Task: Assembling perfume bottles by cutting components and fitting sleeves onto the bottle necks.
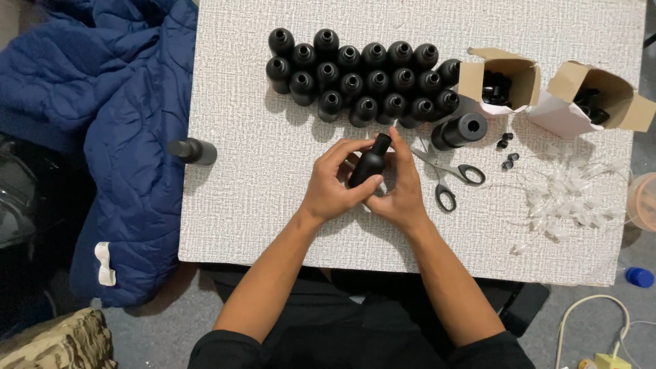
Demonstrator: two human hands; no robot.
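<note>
My left hand (333, 184) and my right hand (402, 188) together hold one small black bottle (369, 162) over the middle of the white table (239, 171). The bottle tilts with its open neck pointing up and to the right. My left fingers wrap its body, and my right hand cups it from the other side. Behind my hands stand several matching black bottles (362, 78) in tight rows.
Scissors (447, 174) lie just right of my hands, beside a larger black cylinder (459, 131) on its side. Two open cardboard boxes (502, 82) (594, 99) hold black parts. Clear plastic pieces (567, 198) are scattered at right. One bottle (193, 151) lies at the table's left edge near a blue jacket (116, 137).
</note>
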